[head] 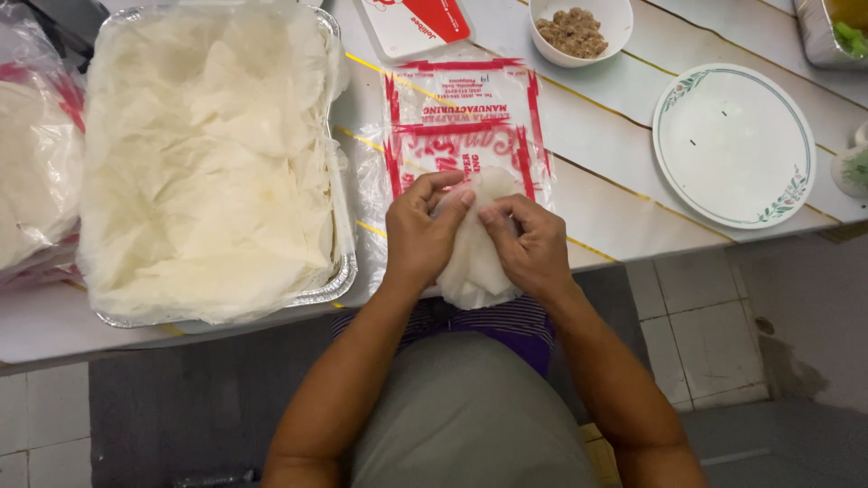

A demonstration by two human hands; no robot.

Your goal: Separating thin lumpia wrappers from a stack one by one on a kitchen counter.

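A thin white wrapper sheet (472, 258) is held at the near edge of the surface (624, 172), just in front of the body, over an emptied clear packet with red print (461, 113). The step in hand is judged to be the separating or peeling of the sheet: the fingertips of both hands are met at its upper edge. The next move is judged to call for a light, slow pull with the layers kept flat, since such a thin sheet is likely to tear.

Left hand (420, 235): grip closed on the left side of the sheet, thumb and forefinger pinched at its top, wrist bent inward. Right hand (533, 248): grip likewise closed on the right side, fingers curled over the sheet, thumb tip pressed toward the left forefinger. Both forearms are angled in from the elbows.

To the left, a foil tray (339, 280) heaped with loose wrapper sheets is noted, and beyond it a bagged stack (36, 154) at the frame edge. To the right, a white plate with a floral rim (732, 145) is set apart. Farther back, a white bowl of brown minced filling (579, 32) and a red-and-white lid (411, 23) are recorded.
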